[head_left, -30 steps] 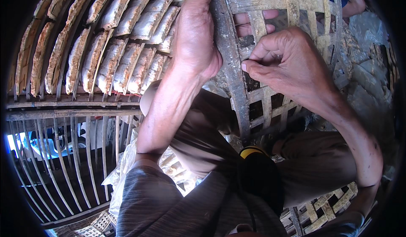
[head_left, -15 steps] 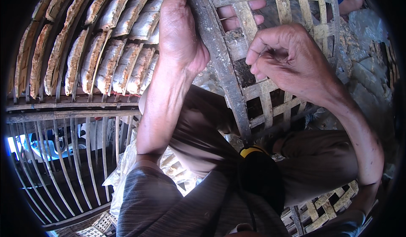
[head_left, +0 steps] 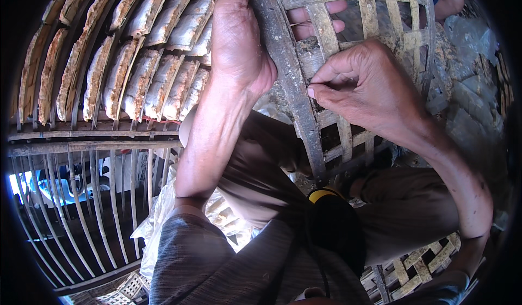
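My left hand (head_left: 239, 49) is closed on the dark rim of a woven bamboo basket (head_left: 288, 71), which stands tilted in front of me. Its fingertips show behind the open lattice. Over the basket's near part hovers my right hand (head_left: 375, 90), thumb and forefinger pressed together close to the rim. Whatever it may pinch is too small to make out. Pale bamboo strips cross one another, leaving square gaps, and dark crumbly stuff shows through some of them.
Flat white pieces with brown, crusty edges (head_left: 147, 76) stand in rows on a bamboo slat rack (head_left: 81, 150) at left. Clear plastic sheeting (head_left: 473, 87) lies at right. Another person's bare limb (head_left: 450, 0) shows at top right. Another woven bamboo piece (head_left: 413, 267) sits below my leg.
My right hand has shifted left toward the basket rim, its fingertips now closer together. The left hand and the basket have moved slightly right.
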Tool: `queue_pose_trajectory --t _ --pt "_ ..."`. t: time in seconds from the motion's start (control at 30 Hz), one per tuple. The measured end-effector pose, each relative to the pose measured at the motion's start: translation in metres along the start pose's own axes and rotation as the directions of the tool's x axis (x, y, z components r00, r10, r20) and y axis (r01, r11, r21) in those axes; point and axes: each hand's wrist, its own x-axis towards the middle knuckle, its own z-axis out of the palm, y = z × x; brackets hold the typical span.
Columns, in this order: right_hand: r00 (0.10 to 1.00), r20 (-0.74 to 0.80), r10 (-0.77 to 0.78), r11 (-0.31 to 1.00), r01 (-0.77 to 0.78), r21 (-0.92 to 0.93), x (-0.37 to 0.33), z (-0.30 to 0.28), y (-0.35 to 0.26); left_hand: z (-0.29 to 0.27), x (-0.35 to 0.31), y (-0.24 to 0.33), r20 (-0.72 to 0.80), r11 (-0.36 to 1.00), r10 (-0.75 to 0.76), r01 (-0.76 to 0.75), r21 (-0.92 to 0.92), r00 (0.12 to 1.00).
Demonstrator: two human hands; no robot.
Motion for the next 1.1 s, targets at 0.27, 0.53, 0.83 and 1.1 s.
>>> queue_pose_trajectory --t 0.27,0.53,0.83,1.1 --pt "0.999 -0.021 0.041 0.973 -0.044 -0.226 0.0 0.001 -0.005 0.006 -0.002 -0.006 -0.085 1.0 -0.002 0.001 -0.008 0.996" --pt "0.978 -0.047 -0.204 0.979 0.203 -0.03 0.002 -0.005 0.016 -0.001 0.002 0.002 -0.007 0.999 -0.012 0.012 -0.037 1.0" --pt "0.998 -0.056 -0.033 0.996 0.028 -0.088 0.002 -0.001 0.008 0.008 -0.001 -0.009 -0.12 0.973 0.105 -0.077 0.217 0.987" --pt "0.975 -0.027 -0.222 0.971 0.219 -0.1 0.002 -0.004 0.015 -0.005 0.002 -0.003 -0.097 0.997 0.029 -0.022 0.07 0.995"
